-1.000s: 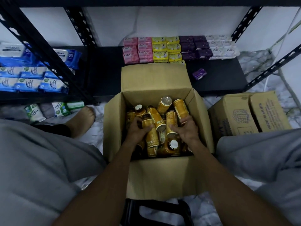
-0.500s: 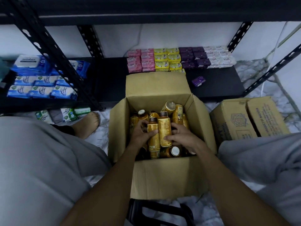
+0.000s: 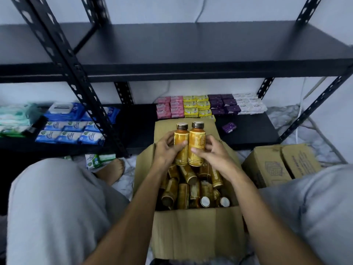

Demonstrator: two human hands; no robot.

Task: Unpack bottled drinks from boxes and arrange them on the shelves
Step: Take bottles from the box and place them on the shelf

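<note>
Both hands are up out of the open box [image 3: 196, 234] now, and each one brings a gold bottle with it. Left hand [image 3: 165, 150] grips the left bottle [image 3: 181, 144] with curled fingers. Right hand [image 3: 214, 152] grips the right bottle [image 3: 196, 144] the same way. These two bottles stand upright and touch side by side, above the box. More gold bottles [image 3: 191, 188] lie in a pile inside it. Past the box is the low shelf [image 3: 252, 131] with soap packs [image 3: 202, 107], and a bare upper shelf [image 3: 191, 48] sits above that.

Two bottles [image 3: 196, 142]: glossy gold-orange labels, shiny metallic-looking caps. Open box [image 3: 196, 232]: matt brown cardboard, creased. Matt black metal shelf [image 3: 191, 44] w/ perforated uprights. Glossy wrap on soap packs [image 3: 191, 107] & wipes packs [image 3: 70, 131]. Soft grey cloth shorts [image 3: 57, 207].
</note>
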